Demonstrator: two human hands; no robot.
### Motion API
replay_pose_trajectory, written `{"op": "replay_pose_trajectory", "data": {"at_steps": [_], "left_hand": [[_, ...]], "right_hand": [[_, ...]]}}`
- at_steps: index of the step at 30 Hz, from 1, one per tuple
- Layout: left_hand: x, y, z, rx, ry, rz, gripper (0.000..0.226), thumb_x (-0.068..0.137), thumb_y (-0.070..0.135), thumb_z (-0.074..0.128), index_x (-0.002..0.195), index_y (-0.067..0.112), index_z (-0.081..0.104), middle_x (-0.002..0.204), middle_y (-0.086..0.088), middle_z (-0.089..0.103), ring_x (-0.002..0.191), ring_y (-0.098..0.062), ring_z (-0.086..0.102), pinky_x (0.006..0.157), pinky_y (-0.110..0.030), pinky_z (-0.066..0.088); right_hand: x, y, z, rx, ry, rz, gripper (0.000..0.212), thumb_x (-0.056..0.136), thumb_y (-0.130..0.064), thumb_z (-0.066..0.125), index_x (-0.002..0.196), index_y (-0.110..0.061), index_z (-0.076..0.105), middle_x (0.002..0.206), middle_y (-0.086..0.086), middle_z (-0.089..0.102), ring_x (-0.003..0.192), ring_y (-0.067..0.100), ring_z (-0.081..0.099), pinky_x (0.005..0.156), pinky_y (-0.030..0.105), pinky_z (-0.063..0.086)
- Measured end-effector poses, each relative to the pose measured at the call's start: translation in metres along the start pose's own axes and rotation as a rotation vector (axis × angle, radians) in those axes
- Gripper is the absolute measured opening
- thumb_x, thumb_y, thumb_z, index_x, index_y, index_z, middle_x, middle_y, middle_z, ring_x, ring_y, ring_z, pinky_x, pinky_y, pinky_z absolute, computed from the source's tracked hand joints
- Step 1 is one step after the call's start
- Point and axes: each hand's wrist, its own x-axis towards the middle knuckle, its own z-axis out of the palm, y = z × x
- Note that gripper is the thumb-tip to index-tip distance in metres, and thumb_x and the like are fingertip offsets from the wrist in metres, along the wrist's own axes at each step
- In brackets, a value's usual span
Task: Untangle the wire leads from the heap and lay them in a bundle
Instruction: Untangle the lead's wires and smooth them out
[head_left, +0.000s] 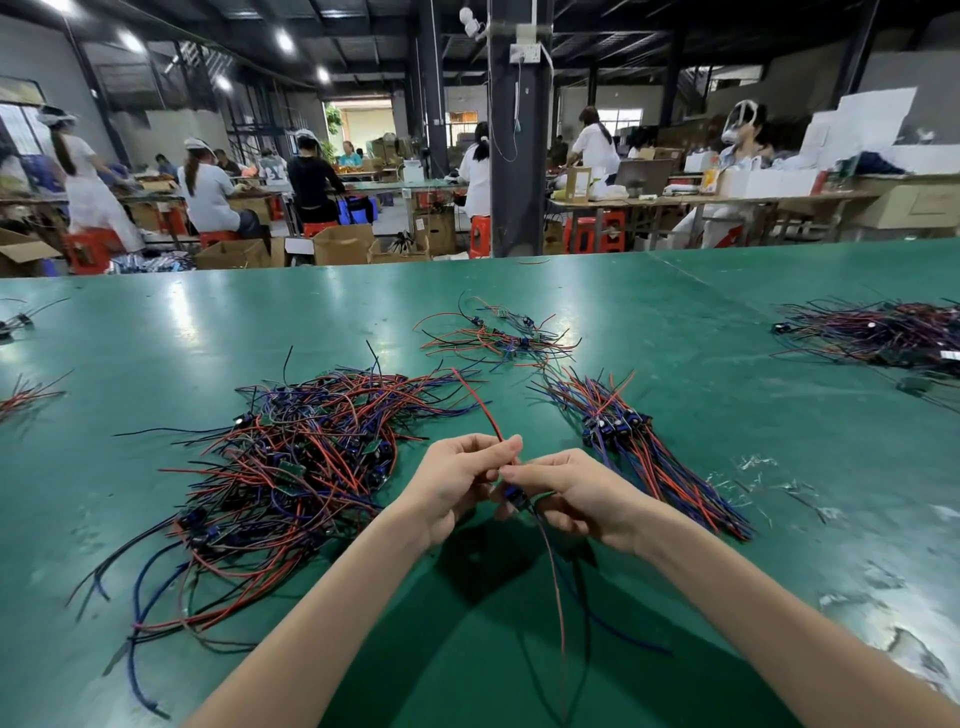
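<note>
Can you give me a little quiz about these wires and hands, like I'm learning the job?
1. True or false: the left hand and the right hand both hold one wire lead.
2. Where does the neat bundle lie? A) right of the hands B) left of the hands C) inside a box
3. Fill in: the tangled heap lies on a ___ table.
Key: 1 true; 2 A; 3 green.
</note>
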Motion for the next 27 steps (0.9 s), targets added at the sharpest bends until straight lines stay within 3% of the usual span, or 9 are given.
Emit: {"op": "replay_pose_trajectory", "data": {"at_steps": [5, 8, 11, 15, 19, 22, 25, 27], "left_hand": [[0.003, -0.007, 0.002, 0.044, 0.079, 0.129, 0.024, 0.068, 0.016, 0.078, 0.063, 0.009, 0.056, 0.056, -0.004, 0.054, 0.05, -0.014, 0.037, 0.055, -0.031, 0.033], [0.005, -0.01, 0.002, 0.195, 0.122, 0.286, 0.028, 0.073, 0.005, 0.078, 0.061, 0.009, 0.053, 0.053, -0.001, 0.056, 0.048, -0.009, 0.042, 0.051, -0.02, 0.035], [0.006, -0.011, 0.002, 0.308, 0.118, 0.368, 0.025, 0.073, 0.005, 0.078, 0.063, 0.006, 0.055, 0.058, -0.007, 0.06, 0.056, -0.017, 0.049, 0.058, -0.027, 0.039], [0.009, -0.01, 0.0, 0.228, 0.243, 0.349, 0.027, 0.071, 0.007, 0.08, 0.059, 0.011, 0.057, 0.053, 0.003, 0.057, 0.045, -0.004, 0.043, 0.05, -0.016, 0.037], [0.015, -0.003, -0.015, 0.149, 0.348, 0.332, 0.027, 0.073, 0.008, 0.079, 0.06, 0.012, 0.056, 0.053, 0.002, 0.056, 0.043, -0.004, 0.039, 0.047, -0.015, 0.035], [0.018, -0.001, -0.024, 0.157, 0.41, 0.342, 0.027, 0.073, 0.01, 0.08, 0.06, 0.013, 0.057, 0.054, 0.003, 0.057, 0.043, -0.002, 0.04, 0.049, -0.016, 0.036], [0.021, 0.0, -0.029, 0.191, 0.477, 0.358, 0.026, 0.072, 0.013, 0.081, 0.06, 0.014, 0.058, 0.056, 0.003, 0.057, 0.048, -0.006, 0.042, 0.055, -0.022, 0.038], [0.023, 0.001, -0.034, 0.246, 0.516, 0.397, 0.028, 0.072, 0.015, 0.081, 0.059, 0.015, 0.057, 0.056, 0.004, 0.053, 0.051, -0.008, 0.042, 0.056, -0.024, 0.037]], "right_hand": [[-0.001, 0.0, 0.002, -0.025, 0.065, -0.005, 0.026, 0.087, -0.021, 0.06, 0.067, -0.012, 0.073, 0.069, 0.009, 0.071, 0.028, 0.004, 0.031, 0.029, 0.013, 0.017], [-0.002, 0.001, 0.006, -0.014, 0.107, 0.033, 0.025, 0.086, -0.017, 0.056, 0.07, -0.001, 0.068, 0.062, 0.013, 0.062, 0.026, 0.005, 0.027, 0.03, 0.012, 0.015], [-0.002, 0.002, 0.009, 0.029, 0.16, 0.042, 0.022, 0.085, -0.013, 0.055, 0.074, 0.003, 0.064, 0.073, 0.022, 0.054, 0.025, 0.005, 0.026, 0.029, 0.012, 0.015], [-0.002, 0.0, 0.01, 0.01, 0.156, 0.011, 0.025, 0.084, -0.017, 0.061, 0.065, -0.002, 0.069, 0.063, 0.016, 0.062, 0.032, 0.011, 0.029, 0.034, 0.016, 0.018], [-0.002, 0.001, 0.017, 0.017, 0.101, -0.051, 0.029, 0.084, -0.012, 0.062, 0.058, -0.005, 0.072, 0.057, 0.013, 0.067, 0.056, 0.028, 0.044, 0.047, 0.027, 0.031], [-0.003, 0.0, 0.019, 0.067, 0.071, -0.081, 0.024, 0.084, -0.005, 0.061, 0.062, 0.003, 0.068, 0.057, 0.011, 0.067, 0.049, 0.023, 0.058, 0.047, 0.024, 0.046], [-0.005, -0.001, 0.021, 0.06, 0.061, -0.1, 0.024, 0.084, -0.003, 0.06, 0.061, 0.003, 0.067, 0.056, 0.011, 0.067, 0.048, 0.022, 0.059, 0.053, 0.021, 0.045], [-0.006, -0.001, 0.021, 0.025, 0.069, -0.102, 0.027, 0.083, -0.005, 0.062, 0.057, -0.003, 0.069, 0.058, 0.014, 0.067, 0.056, 0.027, 0.053, 0.062, 0.027, 0.038]]}}
